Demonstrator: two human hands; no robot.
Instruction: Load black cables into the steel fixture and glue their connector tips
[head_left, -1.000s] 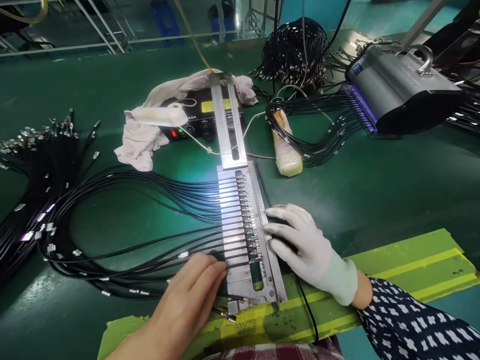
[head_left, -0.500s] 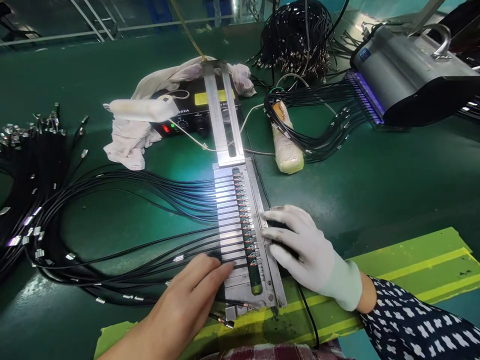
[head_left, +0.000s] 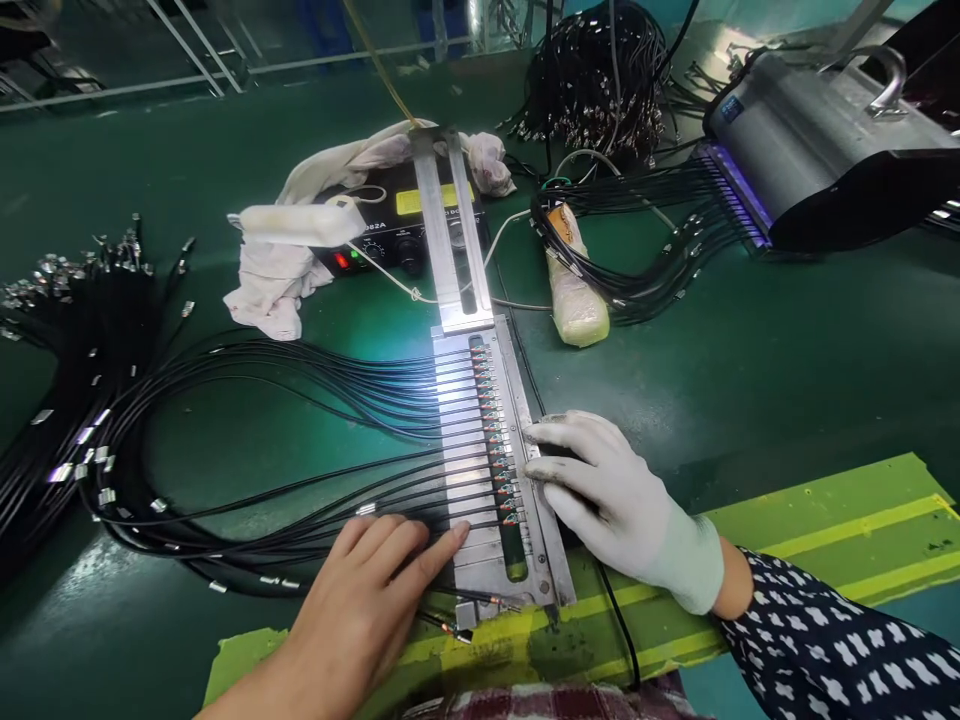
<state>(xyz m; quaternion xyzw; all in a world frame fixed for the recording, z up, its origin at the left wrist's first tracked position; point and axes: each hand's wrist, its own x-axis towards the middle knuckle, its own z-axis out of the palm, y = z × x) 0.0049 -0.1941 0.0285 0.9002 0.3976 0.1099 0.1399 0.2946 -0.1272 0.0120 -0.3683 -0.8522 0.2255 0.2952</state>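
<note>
A long metal fixture (head_left: 466, 560) lies in front of me, holding a row of black cables (head_left: 375, 370) side by side. Their stripped ends, with small orange and green wires, cross its dark slot. My left hand (head_left: 375, 580) is bare and lies over the nearest cables, its index fingertip touching the fixture's left plate. The thumb is hidden beneath. My right hand (head_left: 611, 495), in a white glove, rests with spread fingers on the fixture's right edge. Loose cable ends (head_left: 450, 625) poke out below my left hand.
Behind the fixture sit a black control box (head_left: 409, 245), a white cloth (head_left: 270, 290) and a wrapped block (head_left: 577, 290). A grey machine with purple light (head_left: 810, 150) stands at right. Cable bundles lie at left (head_left: 82, 340) and back (head_left: 592, 80). Green-yellow tape (head_left: 825, 540) covers the front edge.
My left hand has flattened, its index finger reaching out straighter onto the plate and its other fingers spreading over the cables. My right hand has stayed on the fixture. The view has shifted slightly.
</note>
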